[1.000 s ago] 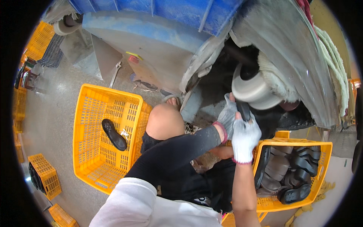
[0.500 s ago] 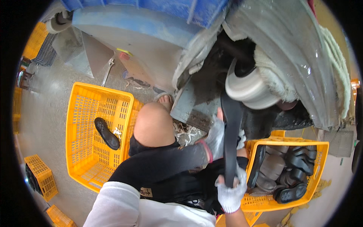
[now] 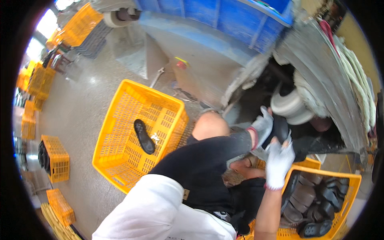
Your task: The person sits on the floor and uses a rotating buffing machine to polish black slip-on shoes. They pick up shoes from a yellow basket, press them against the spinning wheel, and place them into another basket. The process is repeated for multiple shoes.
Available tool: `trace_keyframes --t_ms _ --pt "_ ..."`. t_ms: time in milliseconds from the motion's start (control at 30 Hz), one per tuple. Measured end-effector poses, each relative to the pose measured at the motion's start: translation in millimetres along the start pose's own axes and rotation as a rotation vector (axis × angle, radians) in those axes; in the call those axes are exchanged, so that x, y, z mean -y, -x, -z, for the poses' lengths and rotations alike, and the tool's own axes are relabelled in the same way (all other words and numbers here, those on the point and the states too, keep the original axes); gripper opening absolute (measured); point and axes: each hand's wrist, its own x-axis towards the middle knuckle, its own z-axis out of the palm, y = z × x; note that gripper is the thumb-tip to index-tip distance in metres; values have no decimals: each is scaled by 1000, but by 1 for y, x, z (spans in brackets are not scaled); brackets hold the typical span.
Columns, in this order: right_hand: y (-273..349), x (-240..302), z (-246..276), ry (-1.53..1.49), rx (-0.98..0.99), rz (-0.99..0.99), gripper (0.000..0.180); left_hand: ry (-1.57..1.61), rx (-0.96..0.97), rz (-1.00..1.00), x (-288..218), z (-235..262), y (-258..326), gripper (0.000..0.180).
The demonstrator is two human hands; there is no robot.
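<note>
Both of my gloved hands hold a black shoe (image 3: 279, 131) close under a white round wheel (image 3: 290, 106); whether it touches the wheel is hard to make out. My left hand (image 3: 262, 127) grips its left side, with the fingers pointing up toward the wheel. At the near end of the shoe, my right hand (image 3: 279, 160) is closed on it. A single black shoe (image 3: 144, 137) lies with white scraps in the yellow basket (image 3: 116, 170) at my left. Black and brown shoes (image 3: 303, 197) fill much of another yellow basket (image 3: 352, 200) at my right.
A grey plastic sheet (image 3: 316, 60) and white cloth (image 3: 356, 80) hang over the wheel's dark opening. Ahead is a blue bin (image 3: 216, 18) above a grey machine panel (image 3: 200, 76). More yellow crates (image 3: 60, 168) stand along the left on the grey floor (image 3: 86, 116).
The long black shoe, held upright before, now appears shorter and nearer the wheel. My right hand has moved up toward my left. The whole view has swung, showing more floor at left.
</note>
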Motion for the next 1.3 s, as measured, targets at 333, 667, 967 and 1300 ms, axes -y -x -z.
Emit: trace_keyframes --t_ms 333,667,967,1300 --pt "-42 -24 -37 -40 140 -380 72 2434 109 381 12 -40 -18 57" --pt "9 39 18 -19 280 -204 53 2816 495 71 43 24 -11 77" --pt "-21 -19 -5 -113 65 -116 44 2860 296 503 28 29 16 74" --pt "-38 6 -1 -283 103 -312 26 2684 -189 441 5 30 50 59"
